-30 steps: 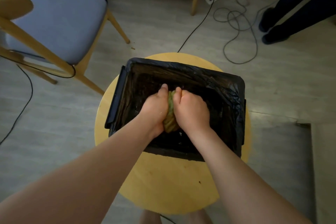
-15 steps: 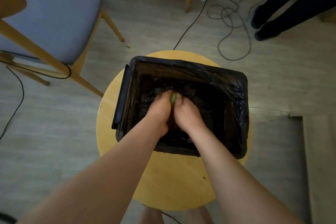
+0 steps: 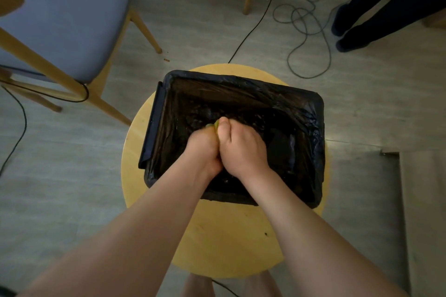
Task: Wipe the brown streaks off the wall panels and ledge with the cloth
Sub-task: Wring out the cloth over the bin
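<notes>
Left hand (image 3: 205, 146) and right hand (image 3: 243, 149) pressed together, each grip clenched round crumpled green cloth (image 3: 215, 125), inside black bag-lined rectangular bin (image 3: 241, 82) on round yellow wooden desk (image 3: 224, 243).

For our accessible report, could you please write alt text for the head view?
The left hand and right hand grip a green cloth together inside a bin lined with a black bag, on a round wooden stool. A blue-seated wooden chair stands left; cables lie on the floor, and another person's legs show top right.
</notes>
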`<state>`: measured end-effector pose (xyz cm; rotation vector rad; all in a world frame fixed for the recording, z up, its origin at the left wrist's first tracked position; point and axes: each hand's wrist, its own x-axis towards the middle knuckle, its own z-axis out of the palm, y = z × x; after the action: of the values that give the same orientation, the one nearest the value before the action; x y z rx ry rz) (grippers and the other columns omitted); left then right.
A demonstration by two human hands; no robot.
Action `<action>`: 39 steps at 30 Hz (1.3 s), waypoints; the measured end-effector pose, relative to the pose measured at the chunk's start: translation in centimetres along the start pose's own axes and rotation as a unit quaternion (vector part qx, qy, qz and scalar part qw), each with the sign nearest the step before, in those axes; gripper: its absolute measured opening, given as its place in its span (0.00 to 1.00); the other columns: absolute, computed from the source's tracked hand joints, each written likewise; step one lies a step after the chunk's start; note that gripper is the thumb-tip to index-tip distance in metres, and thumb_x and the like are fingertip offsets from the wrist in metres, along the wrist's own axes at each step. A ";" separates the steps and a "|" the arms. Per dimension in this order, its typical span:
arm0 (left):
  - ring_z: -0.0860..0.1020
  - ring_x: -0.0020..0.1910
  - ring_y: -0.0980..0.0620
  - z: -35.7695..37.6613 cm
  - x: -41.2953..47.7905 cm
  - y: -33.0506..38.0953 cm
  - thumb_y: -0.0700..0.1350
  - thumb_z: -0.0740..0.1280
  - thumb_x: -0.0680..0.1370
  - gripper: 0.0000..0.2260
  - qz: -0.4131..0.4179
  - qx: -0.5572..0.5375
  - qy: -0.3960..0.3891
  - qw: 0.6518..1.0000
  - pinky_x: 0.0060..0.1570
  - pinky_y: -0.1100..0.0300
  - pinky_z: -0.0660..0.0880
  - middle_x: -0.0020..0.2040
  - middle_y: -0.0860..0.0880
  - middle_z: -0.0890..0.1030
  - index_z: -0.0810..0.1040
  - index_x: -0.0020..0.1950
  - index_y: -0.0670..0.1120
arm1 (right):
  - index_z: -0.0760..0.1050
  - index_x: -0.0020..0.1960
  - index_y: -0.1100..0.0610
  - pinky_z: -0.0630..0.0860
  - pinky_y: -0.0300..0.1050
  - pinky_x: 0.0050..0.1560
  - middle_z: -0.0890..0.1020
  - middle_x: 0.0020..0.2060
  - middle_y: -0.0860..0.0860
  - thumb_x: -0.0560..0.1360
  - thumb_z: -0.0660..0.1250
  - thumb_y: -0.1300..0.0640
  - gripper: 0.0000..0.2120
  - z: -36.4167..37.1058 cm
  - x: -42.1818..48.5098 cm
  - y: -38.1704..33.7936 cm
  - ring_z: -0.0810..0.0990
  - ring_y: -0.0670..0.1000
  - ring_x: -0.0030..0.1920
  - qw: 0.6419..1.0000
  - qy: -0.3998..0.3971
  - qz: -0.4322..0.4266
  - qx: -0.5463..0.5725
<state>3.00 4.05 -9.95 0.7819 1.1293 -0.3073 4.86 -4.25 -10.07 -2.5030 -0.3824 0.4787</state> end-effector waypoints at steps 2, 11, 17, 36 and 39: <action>0.82 0.42 0.44 0.1 0.3 0.0 0.42 0.60 0.85 0.11 0.024 0.002 0.008 1.000 0.37 0.55 0.78 0.42 0.42 0.83 0.81 0.51 0.42 | 0.81 0.51 0.56 0.77 0.52 0.46 0.85 0.44 0.54 0.87 0.48 0.47 0.24 0.0 0.8 0.5 0.82 0.57 0.47 1.000 -0.001 -0.009 -0.021; 0.84 0.51 0.42 -0.8 1.3 0.7 0.54 0.61 0.82 0.16 0.093 0.042 0.082 0.991 0.45 0.48 0.83 0.54 0.43 0.83 0.75 0.67 0.50 | 0.63 0.75 0.56 0.73 0.56 0.57 0.70 0.68 0.61 0.84 0.55 0.37 0.28 -1.3 2.1 4.3 0.72 0.66 0.66 0.979 -0.017 0.189 -0.077; 0.83 0.51 0.39 0.7 2.1 -0.8 0.53 0.64 0.82 0.17 0.018 0.036 0.087 0.995 0.54 0.44 0.82 0.53 0.40 0.83 0.76 0.69 0.48 | 0.74 0.66 0.58 0.74 0.50 0.55 0.81 0.61 0.61 0.86 0.49 0.43 0.23 0.3 2.4 2.3 0.80 0.61 0.60 0.963 -0.149 0.220 0.048; 0.85 0.46 0.42 -0.6 1.5 -0.7 0.39 0.63 0.82 0.09 0.078 0.054 0.045 0.994 0.48 0.49 0.83 0.48 0.41 0.86 0.82 0.58 0.41 | 0.78 0.51 0.57 0.71 0.50 0.37 0.82 0.45 0.56 0.87 0.50 0.47 0.21 -0.9 2.4 3.7 0.82 0.62 0.45 0.989 -0.017 0.013 -0.144; 0.84 0.51 0.41 -1.3 1.7 0.1 0.55 0.64 0.79 0.17 0.086 0.116 0.074 0.987 0.56 0.43 0.82 0.53 0.43 0.85 0.78 0.64 0.50 | 0.74 0.65 0.59 0.69 0.51 0.44 0.77 0.59 0.59 0.87 0.50 0.45 0.22 -1.8 2.8 4.8 0.79 0.64 0.57 0.984 -0.024 0.133 -0.118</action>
<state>2.86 5.33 -11.68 1.1161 1.1693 -0.2408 8.91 -7.87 -12.12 -2.7940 -0.1271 0.6305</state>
